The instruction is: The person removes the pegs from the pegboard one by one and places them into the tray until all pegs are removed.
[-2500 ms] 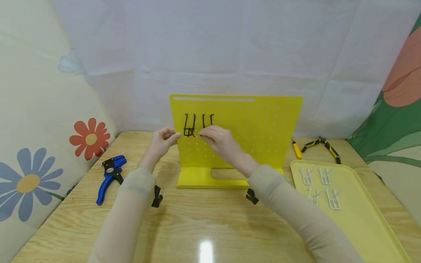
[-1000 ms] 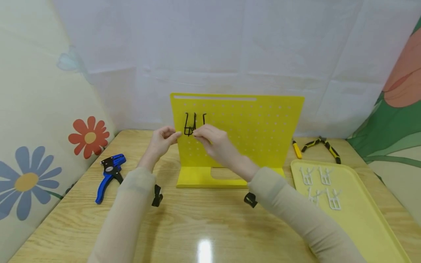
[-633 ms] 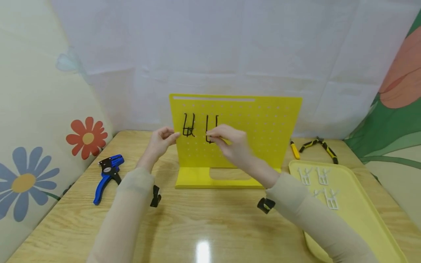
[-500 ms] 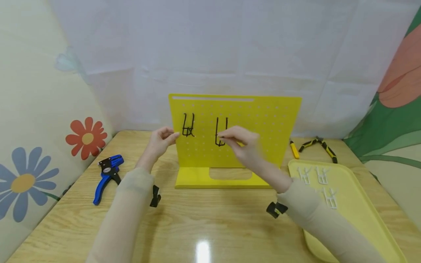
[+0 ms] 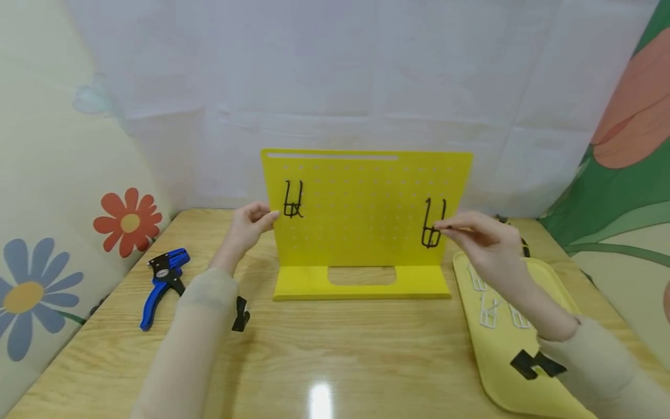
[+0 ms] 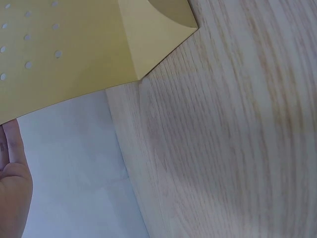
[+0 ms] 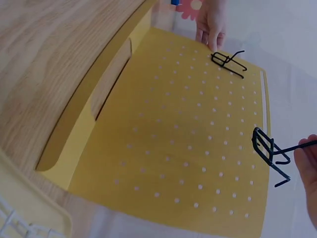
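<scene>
A yellow pegboard (image 5: 361,224) with rows of small holes stands upright on its base. My left hand (image 5: 247,230) pinches its left edge, thumb on the front face, fingers behind. Near that edge a black wire hook (image 5: 293,205) hangs on the upper holes. My right hand (image 5: 489,247) pinches a second black wire hook (image 5: 430,228) by its projecting prong, at the board's right side. In the right wrist view this held hook (image 7: 271,144) stands off the board's top right area, its bent ends apart from the holes.
At the right, partly under my right forearm, lies a yellow tray (image 5: 481,364) with several white wire hooks (image 5: 489,317). Behind my right hand shows a black-and-yellow plier handle (image 5: 526,247). A blue-and-black wire stripper (image 5: 164,273) lies at the left on the wooden table (image 5: 340,349).
My right hand has carried its black hook from beside the mounted hook across to the board's right side and slightly lower. The left hand keeps its hold on the edge.
</scene>
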`<state>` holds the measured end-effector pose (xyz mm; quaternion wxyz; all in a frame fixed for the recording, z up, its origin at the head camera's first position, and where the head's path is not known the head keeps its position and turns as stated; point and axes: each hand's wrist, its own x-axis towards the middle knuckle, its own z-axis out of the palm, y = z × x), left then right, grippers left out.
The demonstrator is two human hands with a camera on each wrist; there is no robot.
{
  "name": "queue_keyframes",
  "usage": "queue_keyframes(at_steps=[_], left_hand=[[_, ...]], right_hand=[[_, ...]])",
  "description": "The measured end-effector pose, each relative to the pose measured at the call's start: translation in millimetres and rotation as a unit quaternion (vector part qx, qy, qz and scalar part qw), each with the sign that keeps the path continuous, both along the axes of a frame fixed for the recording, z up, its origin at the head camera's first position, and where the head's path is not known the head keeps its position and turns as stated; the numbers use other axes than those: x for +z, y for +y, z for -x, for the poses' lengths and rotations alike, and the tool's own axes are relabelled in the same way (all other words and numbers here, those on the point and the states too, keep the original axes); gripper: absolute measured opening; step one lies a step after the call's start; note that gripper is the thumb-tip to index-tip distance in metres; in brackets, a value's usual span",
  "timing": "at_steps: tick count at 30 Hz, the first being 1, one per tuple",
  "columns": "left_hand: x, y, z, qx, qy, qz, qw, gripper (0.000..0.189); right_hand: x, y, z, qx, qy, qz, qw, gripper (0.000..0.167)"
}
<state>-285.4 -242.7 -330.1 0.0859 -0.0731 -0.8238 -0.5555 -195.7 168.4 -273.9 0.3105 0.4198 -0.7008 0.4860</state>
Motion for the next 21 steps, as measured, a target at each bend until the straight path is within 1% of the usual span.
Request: queue_keyframes(at_steps=[2,4,6,10,11,13,15,17,19,20,21], left_hand=[[-0.7,-1.5,0.5,-0.002,0.003,-0.001,1.0000,0.025],[-0.1,-1.6,0.0,0.001,0.002,0.005,1.0000,0.027],[0.4,-1.1,-0.6,0.003,-0.001,0.011,0.9999,0.029],[1.1,0.4,-1.7,0.011,-0.011,0.023,0.9996,0.032],[1.0,0.5,-1.9,0.011,-0.012,0.023,0.9996,0.032],[0.7,0.7,-1.7,0.010,-0.011,0.022,0.9997,0.031],[0.5,0.5,-1.7,0.007,-0.007,0.019,0.9998,0.031],[0.5,-0.4,-1.6,0.005,-0.005,0.017,0.9998,0.030],[0.0,-0.7,-1.4,0.004,-0.001,0.015,0.9999,0.030],[-0.5,-0.5,-1.2,0.003,0.000,0.013,0.9999,0.029],[-1.1,-0.4,-0.9,0.003,0.000,0.013,0.9999,0.029]], right_hand=[[-4.6,16,-5.5,-0.001,-0.007,0.003,1.0000,0.024],[-9.8,29,-10.7,0.008,-0.015,0.013,0.9998,0.018],[-14.6,41,-15.2,0.033,-0.021,0.028,0.9988,0.013],[-18.3,59,-26.3,0.074,-0.034,0.061,0.9948,0.014],[-18.3,63,-28.7,0.079,-0.037,0.070,0.9937,0.014],[-18.4,71,-33.9,0.069,-0.049,0.079,0.9933,0.015],[-19.1,79,-39.1,0.015,-0.057,0.062,0.9963,0.016],[-20.8,87,-43.2,-0.053,-0.068,0.033,0.9957,0.020],[-23.2,95,-46.5,-0.122,-0.079,-0.002,0.9894,0.022],[-24.5,99,-48.3,-0.162,-0.089,-0.021,0.9825,0.023],[-26.1,103,-49.0,-0.176,-0.107,-0.022,0.9783,0.022]])
